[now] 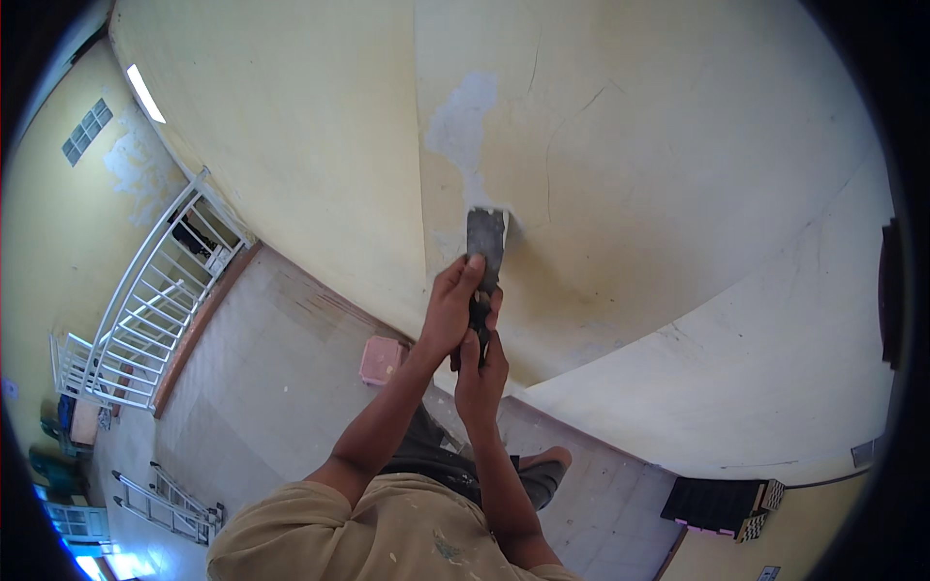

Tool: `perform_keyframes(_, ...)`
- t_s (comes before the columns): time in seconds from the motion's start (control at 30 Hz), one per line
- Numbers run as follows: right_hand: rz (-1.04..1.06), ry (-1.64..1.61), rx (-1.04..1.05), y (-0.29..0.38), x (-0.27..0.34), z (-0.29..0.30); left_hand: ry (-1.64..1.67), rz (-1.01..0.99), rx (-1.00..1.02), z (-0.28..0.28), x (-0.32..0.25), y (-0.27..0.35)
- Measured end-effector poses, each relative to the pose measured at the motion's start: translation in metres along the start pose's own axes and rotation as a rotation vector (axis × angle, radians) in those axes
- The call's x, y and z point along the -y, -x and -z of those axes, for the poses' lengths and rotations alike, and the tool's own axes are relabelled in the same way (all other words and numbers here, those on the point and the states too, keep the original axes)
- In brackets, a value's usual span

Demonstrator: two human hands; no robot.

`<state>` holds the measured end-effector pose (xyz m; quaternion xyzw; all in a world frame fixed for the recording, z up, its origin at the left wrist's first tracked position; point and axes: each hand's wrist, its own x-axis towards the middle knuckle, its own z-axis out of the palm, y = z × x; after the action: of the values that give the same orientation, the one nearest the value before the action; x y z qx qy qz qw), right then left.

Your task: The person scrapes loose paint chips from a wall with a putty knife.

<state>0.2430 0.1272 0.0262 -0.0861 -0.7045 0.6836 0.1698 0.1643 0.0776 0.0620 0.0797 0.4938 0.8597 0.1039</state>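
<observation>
Both hands are on a wide, dark putty knife (487, 236) with a worn, stained blade. My left hand (449, 309) grips it where blade and handle meet, its thumb lying on the blade. Lower down, my right hand (482, 378) closes around the black handle. The blade's far edge meets the cream-painted wall (617, 181), just below a pale patch of stripped paint (465, 120). Thin cracks (549, 167) run through the paint to the right of this patch. The fingers partly hide the handle.
A pink plastic container (383, 360) stands on the floor at the wall's foot. White metal railings (145, 319) edge a raised kerb at left. A folding ladder (171, 505) is at lower left; a black cabinet (712, 497) stands at lower right.
</observation>
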Motion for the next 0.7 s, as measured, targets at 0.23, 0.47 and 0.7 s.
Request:
perform_keyframes(0.23, -0.058, 0.049, 0.011, -0.003, 0.002, 0.0, 0.02, 0.021, 0.015, 0.003, 0.0, -0.002)
perform_keyframes(0.47, 0.006, 0.111, 0.004, -0.002, 0.006, 0.001, 0.008, -0.022, -0.006, 0.003, -0.001, 0.0)
perform_keyframes(0.7, -0.004, 0.022, 0.006, -0.002, 0.01, -0.002, -0.008, -0.002, 0.018, -0.001, -0.007, 0.0)
